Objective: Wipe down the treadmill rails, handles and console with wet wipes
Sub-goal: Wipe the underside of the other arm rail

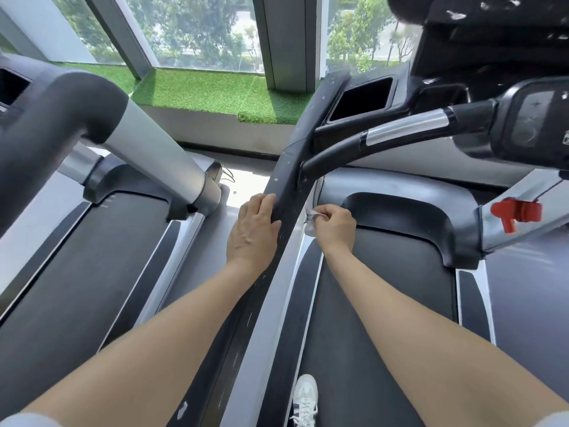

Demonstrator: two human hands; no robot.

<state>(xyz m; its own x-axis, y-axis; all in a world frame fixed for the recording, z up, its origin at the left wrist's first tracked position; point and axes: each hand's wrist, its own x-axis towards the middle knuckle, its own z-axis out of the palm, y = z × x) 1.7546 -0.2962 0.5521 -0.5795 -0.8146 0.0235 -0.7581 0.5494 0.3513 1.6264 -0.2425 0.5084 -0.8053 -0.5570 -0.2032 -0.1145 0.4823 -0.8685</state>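
Black rubber covers the treadmill belt (369,303), the largest thing in view, with a second treadmill (92,257) to the left and green artificial turf (215,90) under the windows beyond. Between the two machines the long black side rail (277,241) runs up toward the console (492,57); it is flecked with pale marks along its length. A curved handle (385,134) with a silver section branches off it to the right.

On the rail's left face lies the left hand (254,232), its fingers (261,204) straight and flat against the rail, holding nothing. On the right side, the right hand (334,223) is curled, pinching a crumpled white wet wipe (311,223) that presses against the rail's inner face.

The step in hand looks like wiping the rail. Next, the wipe would probably need dragging along the rail's length, then on to the handle and console.
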